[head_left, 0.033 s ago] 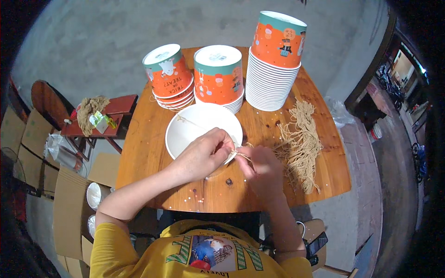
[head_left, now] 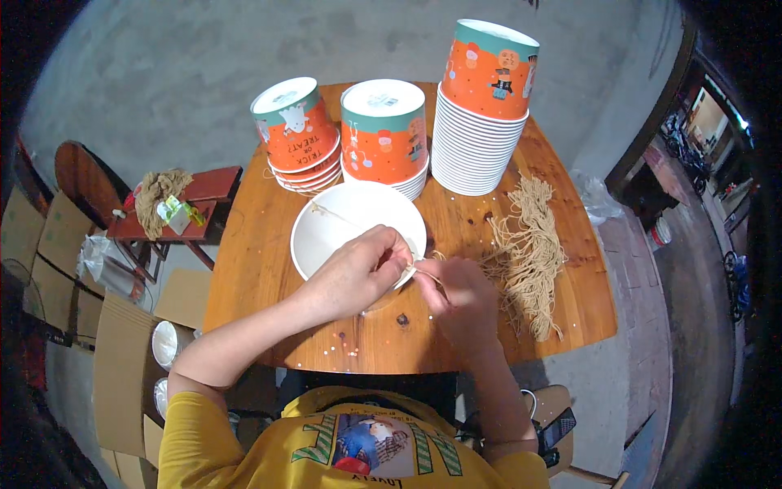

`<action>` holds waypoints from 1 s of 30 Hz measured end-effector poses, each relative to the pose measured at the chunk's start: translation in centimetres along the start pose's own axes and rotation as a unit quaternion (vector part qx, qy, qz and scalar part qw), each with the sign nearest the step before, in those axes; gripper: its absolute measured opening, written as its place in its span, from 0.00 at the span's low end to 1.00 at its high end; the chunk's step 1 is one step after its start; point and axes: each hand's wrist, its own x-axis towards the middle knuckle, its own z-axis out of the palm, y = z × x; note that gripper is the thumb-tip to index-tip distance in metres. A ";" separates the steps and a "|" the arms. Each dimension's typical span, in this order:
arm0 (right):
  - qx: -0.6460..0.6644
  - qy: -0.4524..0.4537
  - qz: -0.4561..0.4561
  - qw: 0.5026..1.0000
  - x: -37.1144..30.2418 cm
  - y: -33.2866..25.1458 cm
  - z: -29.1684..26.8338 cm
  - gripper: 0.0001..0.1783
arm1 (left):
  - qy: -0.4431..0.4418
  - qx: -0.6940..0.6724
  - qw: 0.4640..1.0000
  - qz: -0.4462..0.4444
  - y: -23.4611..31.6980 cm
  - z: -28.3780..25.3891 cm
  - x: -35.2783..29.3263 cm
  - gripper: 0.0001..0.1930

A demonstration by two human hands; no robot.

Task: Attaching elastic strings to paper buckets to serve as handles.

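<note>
A white paper bucket [head_left: 334,232] lies tipped on the wooden table, its mouth toward me. A thin tan twine [head_left: 324,212] stretches across its inside from the far-left rim. My left hand [head_left: 362,273] rests over the mouth, thumb and forefinger pinched on twine at the right rim. Right beside it, my right hand [head_left: 456,297] pinches the same twine between thumb and fingers. The fingertips of both hands almost meet, so the exact shape of the twine there is hidden. A bundle of cut tan twine [head_left: 533,253] lies right of my right hand.
Stacks of upside-down orange and green paper buckets stand behind: left [head_left: 297,134], middle [head_left: 383,138], tall right [head_left: 481,122]. Small pale dots speckle the table [head_left: 277,269]. A red bench [head_left: 212,191] and an open cardboard box [head_left: 122,367] are at left.
My right fingertips have shifted very slightly on the twine, and the loose strand by them lies a little differently. My left hand and the bucket have stayed put.
</note>
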 end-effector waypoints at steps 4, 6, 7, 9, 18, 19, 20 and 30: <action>0.043 0.001 0.032 0.999 0.2 -0.2 -0.3 0.09 | 0.015 0.026 0.999 0.040 -0.4 0.2 -0.3 0.04; 0.042 0.003 0.024 0.999 0.1 -0.1 -0.3 0.08 | 0.067 0.097 0.990 0.074 -0.1 0.2 -0.5 0.03; 0.048 -0.008 0.036 0.998 -0.2 -0.1 -0.3 0.08 | 0.067 0.096 0.990 0.073 -0.2 0.4 -0.5 0.03; 0.053 -0.020 0.045 0.997 -0.8 0.3 -0.2 0.07 | 0.090 0.125 0.982 0.113 -0.4 0.7 -0.5 0.04; 0.050 -0.133 0.073 0.987 1.2 1.1 -4.0 0.07 | 0.022 0.167 0.980 0.110 -0.3 -1.0 -2.1 0.12; 0.038 -0.112 0.057 0.991 1.6 1.1 -4.0 0.08 | 0.014 0.201 0.967 0.158 -0.9 -1.1 -2.4 0.13; 0.026 -0.090 0.041 0.995 1.9 1.3 -3.9 0.08 | 0.033 0.213 0.955 0.203 -1.1 -1.1 -2.6 0.11; 0.177 -0.172 -0.015 0.969 5.8 0.1 1.1 0.04 | 0.085 0.284 0.914 0.277 -2.1 -3.1 -4.9 0.05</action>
